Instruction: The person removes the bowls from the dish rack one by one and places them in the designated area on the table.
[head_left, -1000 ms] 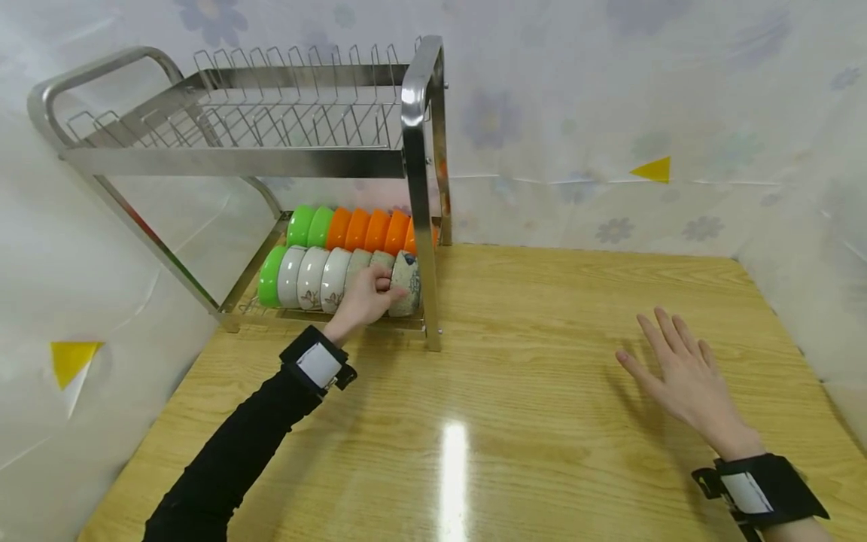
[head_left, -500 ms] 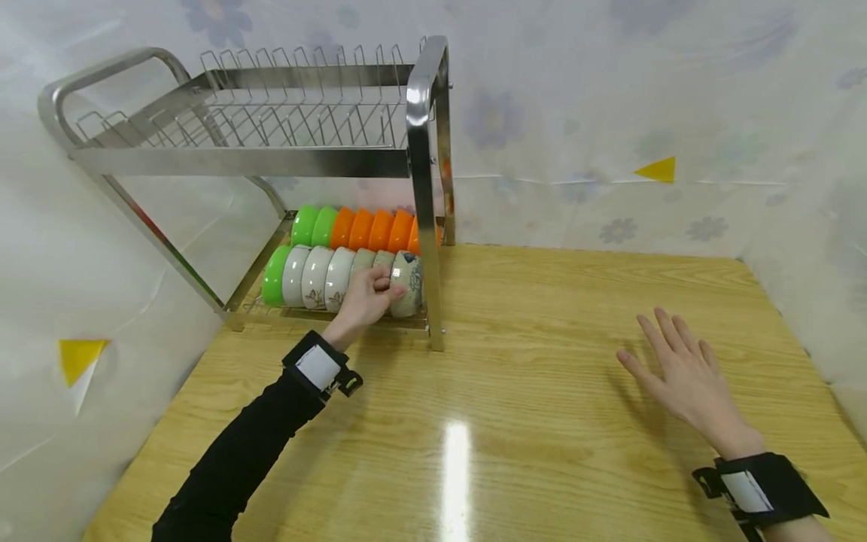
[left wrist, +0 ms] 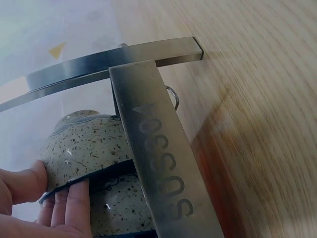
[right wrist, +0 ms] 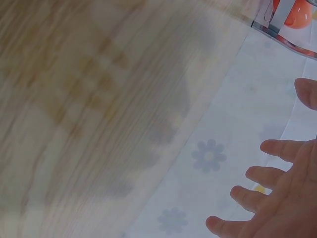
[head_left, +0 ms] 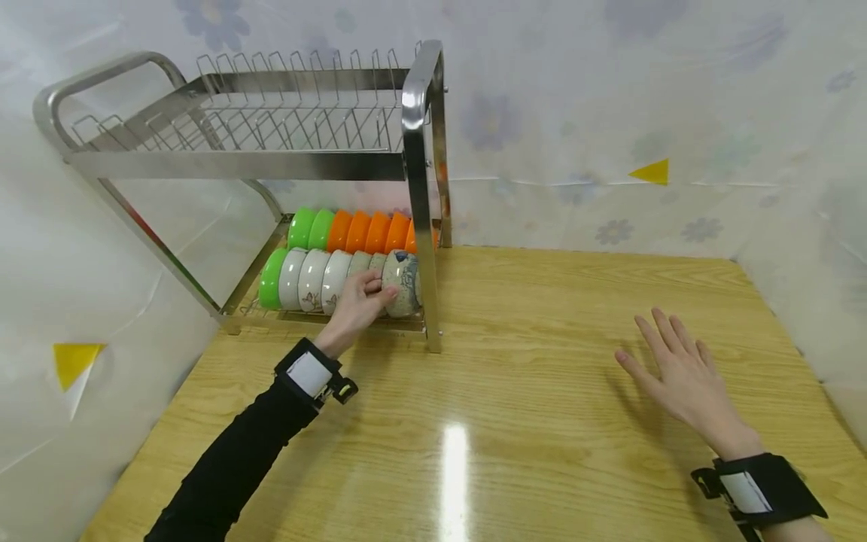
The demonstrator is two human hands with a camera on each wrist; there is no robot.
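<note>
In the head view my left hand (head_left: 354, 309) reaches into the lower tier of a steel dish rack. It pinches a speckled grey bowl (head_left: 403, 284) with blue decoration, standing on edge at the right end of the front row. The left wrist view shows the thumb on the outside of this speckled bowl (left wrist: 91, 146) and the fingers curled over its dark rim. Below it sits another speckled bowl (left wrist: 121, 206), partly hidden by the rack's bar. My right hand (head_left: 687, 384) hovers over the right side of the table, fingers spread, holding nothing.
White bowls (head_left: 311, 280) and a green bowl (head_left: 272, 279) fill the front row's left part. Behind stand orange bowls (head_left: 378, 232) and green ones. A steel rack post (head_left: 428, 248) rises close right of the held bowl. The upper wire tier (head_left: 237, 162) overhangs the row.
The gripped bowl has shifted slightly left, away from the rack post, along with my left hand. My right hand has stayed in place.
</note>
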